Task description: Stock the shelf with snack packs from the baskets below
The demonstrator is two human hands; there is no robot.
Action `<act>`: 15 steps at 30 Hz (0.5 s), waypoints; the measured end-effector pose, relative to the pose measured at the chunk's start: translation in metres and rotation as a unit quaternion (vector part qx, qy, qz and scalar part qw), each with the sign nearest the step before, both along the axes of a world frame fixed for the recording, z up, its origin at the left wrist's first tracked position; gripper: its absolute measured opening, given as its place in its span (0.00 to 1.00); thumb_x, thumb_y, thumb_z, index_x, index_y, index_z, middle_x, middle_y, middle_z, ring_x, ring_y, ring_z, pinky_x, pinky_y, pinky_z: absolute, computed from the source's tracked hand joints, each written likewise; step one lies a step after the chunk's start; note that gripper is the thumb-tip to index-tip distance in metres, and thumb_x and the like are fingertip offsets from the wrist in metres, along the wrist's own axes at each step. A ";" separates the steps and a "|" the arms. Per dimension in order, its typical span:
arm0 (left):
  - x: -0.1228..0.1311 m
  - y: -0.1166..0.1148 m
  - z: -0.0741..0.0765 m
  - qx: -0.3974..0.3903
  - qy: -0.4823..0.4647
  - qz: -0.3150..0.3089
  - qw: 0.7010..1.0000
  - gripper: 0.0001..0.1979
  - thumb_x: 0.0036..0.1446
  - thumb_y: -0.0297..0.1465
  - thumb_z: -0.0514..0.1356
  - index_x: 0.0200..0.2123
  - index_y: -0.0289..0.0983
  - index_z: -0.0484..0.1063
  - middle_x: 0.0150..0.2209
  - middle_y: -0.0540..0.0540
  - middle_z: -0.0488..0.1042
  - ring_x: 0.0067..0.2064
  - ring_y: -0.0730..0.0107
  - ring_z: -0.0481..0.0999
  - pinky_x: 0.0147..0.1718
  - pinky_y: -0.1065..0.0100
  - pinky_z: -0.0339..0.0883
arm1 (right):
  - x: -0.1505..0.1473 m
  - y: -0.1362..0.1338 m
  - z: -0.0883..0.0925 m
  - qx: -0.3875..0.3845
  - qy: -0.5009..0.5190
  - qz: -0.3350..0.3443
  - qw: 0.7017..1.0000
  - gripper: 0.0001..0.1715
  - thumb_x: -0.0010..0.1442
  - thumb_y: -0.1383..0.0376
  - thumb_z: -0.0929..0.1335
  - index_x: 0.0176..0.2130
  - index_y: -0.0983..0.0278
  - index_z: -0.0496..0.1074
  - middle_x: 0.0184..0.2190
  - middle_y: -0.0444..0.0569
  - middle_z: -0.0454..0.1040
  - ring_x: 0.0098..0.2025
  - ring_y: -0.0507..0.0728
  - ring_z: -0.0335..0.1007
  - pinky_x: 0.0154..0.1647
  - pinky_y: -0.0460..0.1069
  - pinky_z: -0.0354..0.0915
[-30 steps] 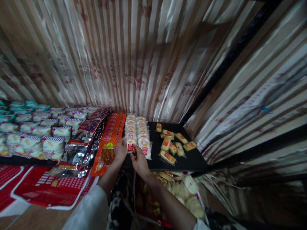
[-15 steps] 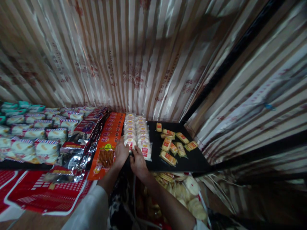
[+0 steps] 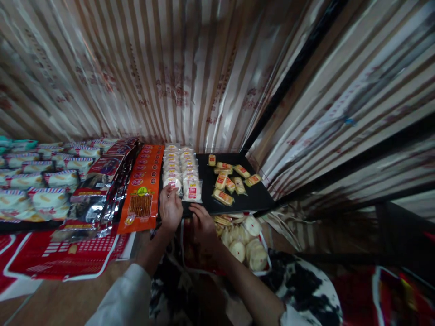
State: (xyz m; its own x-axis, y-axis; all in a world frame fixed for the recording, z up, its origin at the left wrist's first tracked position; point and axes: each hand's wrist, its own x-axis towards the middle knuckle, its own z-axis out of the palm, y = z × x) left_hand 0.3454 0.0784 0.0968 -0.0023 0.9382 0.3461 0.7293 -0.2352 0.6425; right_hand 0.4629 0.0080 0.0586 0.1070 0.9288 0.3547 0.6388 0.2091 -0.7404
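Note:
Two columns of clear packets with white round snacks stand on the black shelf. My left hand is at the front of the left column, its fingers laid against the front white snack packet. Next to it, the front packet of the right column carries a red label and is untouched. My right hand is just below the shelf's front edge, fingers loosely stretched, with nothing seen in them. Beneath it is a red basket holding pale round snacks, partly hidden by my right forearm.
Several yellow-wrapped snacks lie loose on the shelf's right part. Left of the columns are an orange snack sheet, dark silver pouches and rows of white packets. Another red basket sits below. Striped sheeting hangs behind.
My right hand has drawn back from the front packet, down to below the shelf edge. My left hand stays at the left column. The view has shifted right and down.

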 end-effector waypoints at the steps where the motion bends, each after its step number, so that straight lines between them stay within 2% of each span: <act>1: 0.004 -0.013 -0.001 0.000 -0.016 -0.026 1.000 0.15 0.56 0.25 0.48 0.43 0.36 0.71 0.51 0.41 0.65 0.55 0.62 0.63 0.55 0.63 0.57 | 0.011 -0.013 -0.005 0.000 -0.006 -0.014 1.000 0.19 0.60 0.69 0.57 0.47 0.62 0.70 0.49 0.53 0.71 0.52 0.56 0.65 0.54 0.55 0.62; 4: 0.019 -0.057 -0.010 -0.039 -0.059 -0.124 0.990 0.16 0.55 0.23 0.46 0.40 0.38 0.72 0.47 0.43 0.69 0.51 0.66 0.67 0.53 0.66 0.59 | 0.046 -0.052 -0.019 -0.032 -0.053 -0.066 0.996 0.18 0.59 0.68 0.58 0.44 0.62 0.72 0.46 0.53 0.73 0.50 0.58 0.66 0.52 0.56 0.63; 7: 0.039 -0.099 -0.030 -0.146 -0.072 -0.233 0.959 0.15 0.57 0.25 0.46 0.38 0.38 0.72 0.43 0.44 0.72 0.47 0.67 0.70 0.50 0.66 0.62 | 0.080 -0.087 -0.027 -0.077 -0.111 -0.118 0.984 0.19 0.59 0.67 0.58 0.43 0.63 0.73 0.44 0.53 0.73 0.49 0.59 0.66 0.53 0.56 0.62; 9: 0.054 -0.120 -0.043 -0.230 -0.072 -0.243 0.940 0.15 0.55 0.24 0.48 0.40 0.37 0.72 0.44 0.42 0.73 0.47 0.66 0.71 0.50 0.66 0.61 | 0.097 -0.106 -0.031 -0.099 -0.142 -0.152 0.973 0.19 0.59 0.66 0.58 0.43 0.63 0.73 0.44 0.54 0.74 0.49 0.59 0.66 0.52 0.56 0.62; 12: 0.076 -0.140 -0.057 -0.341 -0.069 -0.218 0.912 0.14 0.52 0.24 0.52 0.41 0.37 0.72 0.43 0.43 0.75 0.46 0.65 0.72 0.48 0.67 0.61 | 0.113 -0.127 -0.036 -0.130 -0.182 -0.184 0.957 0.19 0.57 0.66 0.59 0.43 0.63 0.74 0.45 0.54 0.73 0.49 0.61 0.66 0.52 0.57 0.62; 15: 0.095 -0.145 -0.061 -0.378 -0.073 -0.172 0.907 0.15 0.53 0.24 0.52 0.44 0.34 0.70 0.44 0.41 0.75 0.46 0.67 0.73 0.46 0.70 0.62 | 0.118 -0.136 -0.040 -0.148 -0.204 -0.187 0.950 0.20 0.56 0.66 0.59 0.43 0.64 0.74 0.46 0.55 0.73 0.49 0.61 0.66 0.52 0.57 0.62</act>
State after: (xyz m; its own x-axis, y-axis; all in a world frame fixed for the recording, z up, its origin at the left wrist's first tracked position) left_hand 0.4408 -0.0670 0.0353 0.3424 0.8607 -0.3768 0.5905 0.1148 0.7988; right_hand 0.5804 -0.1280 0.0187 0.3579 0.9188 0.1664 0.8739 -0.2669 -0.4062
